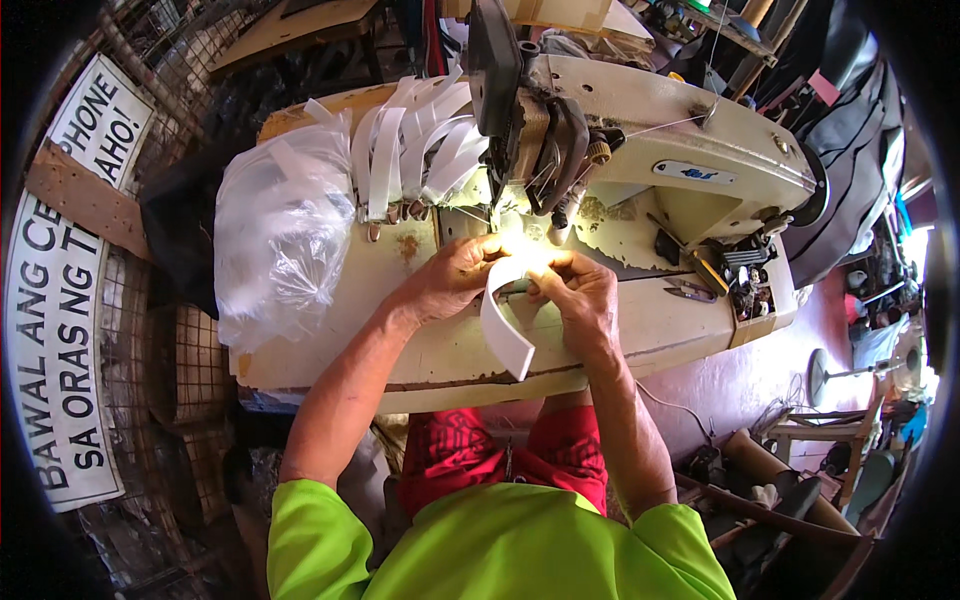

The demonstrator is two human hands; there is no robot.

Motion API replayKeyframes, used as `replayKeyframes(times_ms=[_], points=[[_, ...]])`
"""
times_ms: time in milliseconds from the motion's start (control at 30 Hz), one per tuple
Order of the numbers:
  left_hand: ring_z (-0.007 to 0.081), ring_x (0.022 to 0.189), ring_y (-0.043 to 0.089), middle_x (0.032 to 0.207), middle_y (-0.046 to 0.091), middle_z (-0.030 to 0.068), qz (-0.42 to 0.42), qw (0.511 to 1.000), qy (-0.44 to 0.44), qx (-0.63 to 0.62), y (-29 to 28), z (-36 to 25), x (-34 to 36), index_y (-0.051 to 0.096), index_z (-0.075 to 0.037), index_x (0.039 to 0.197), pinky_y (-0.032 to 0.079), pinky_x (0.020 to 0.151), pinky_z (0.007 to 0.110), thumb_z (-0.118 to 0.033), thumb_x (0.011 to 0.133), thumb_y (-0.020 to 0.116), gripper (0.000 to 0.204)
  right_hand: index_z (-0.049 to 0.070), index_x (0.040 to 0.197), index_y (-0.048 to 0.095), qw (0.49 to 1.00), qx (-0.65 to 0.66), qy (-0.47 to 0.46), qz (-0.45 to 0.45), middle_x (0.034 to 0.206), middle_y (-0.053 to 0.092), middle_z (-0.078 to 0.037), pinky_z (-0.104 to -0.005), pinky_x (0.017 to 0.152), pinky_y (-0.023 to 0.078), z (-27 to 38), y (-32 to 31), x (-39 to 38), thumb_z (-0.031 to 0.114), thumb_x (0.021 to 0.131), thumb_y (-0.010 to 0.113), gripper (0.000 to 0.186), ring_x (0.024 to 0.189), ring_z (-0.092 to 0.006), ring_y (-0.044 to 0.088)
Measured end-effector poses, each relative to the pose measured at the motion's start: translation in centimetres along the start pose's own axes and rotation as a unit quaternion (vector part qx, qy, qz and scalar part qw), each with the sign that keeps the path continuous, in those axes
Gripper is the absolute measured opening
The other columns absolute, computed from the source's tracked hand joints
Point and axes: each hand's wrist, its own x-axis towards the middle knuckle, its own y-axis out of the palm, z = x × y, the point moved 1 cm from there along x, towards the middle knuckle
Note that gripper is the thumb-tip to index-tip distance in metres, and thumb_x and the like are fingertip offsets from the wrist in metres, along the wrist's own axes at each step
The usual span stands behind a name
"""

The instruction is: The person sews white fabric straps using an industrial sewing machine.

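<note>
A white strap (pixel 507 335) hangs in a curve over the front of the sewing machine's bed, its upper end lost in the lamp's glare. My left hand (pixel 455 275) pinches it from the left, just before the needle area. From the other side my right hand (pixel 578 295) grips the same strap between thumb and fingers. The cream sewing machine (pixel 640 110) stands over both hands, with thread running to its head. What the fingertips press on is partly washed out by bright light.
A clear plastic bag (pixel 280 235) of white pieces lies left on the worktable (pixel 380 350). Beside it are several white straps (pixel 410 150) with metal buckles. Scissors (pixel 690 290), a yellow-handled cutter (pixel 712 277) and a small parts box (pixel 750 290) sit at the right.
</note>
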Motion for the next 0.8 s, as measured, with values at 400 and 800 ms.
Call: replayKeyframes(times_ms=[400,800], points=[[0.0066,0.084,0.053,0.097,0.058,0.0008,0.059,0.998,-0.025,-0.026,-1.4,0.9,0.3,0.052,-0.007,0.113,0.044,0.071,0.022,-0.026,0.093,0.063,0.03,-0.007,0.096,0.068,0.985,0.022,0.067,0.156,0.081,0.07,-0.01,-0.0278,0.07,0.054,1.5,-1.5,1.4,0.02,0.084,0.074,0.03,0.072,-0.0142,0.065],[0.0058,0.085,0.056,0.103,0.059,-0.0004,0.045,0.998,-0.033,-0.032,-1.4,2.0,0.5,0.051,-0.006,0.121,0.047,0.07,0.021,-0.032,0.09,0.065,0.043,-0.004,0.091,0.07,0.99,0.029,0.06,0.123,0.077,0.069,-0.008,-0.0251,0.065,0.052,1.1,-1.0,1.0,0.015,0.084,0.074,0.021,0.066,-0.0117,0.063]])
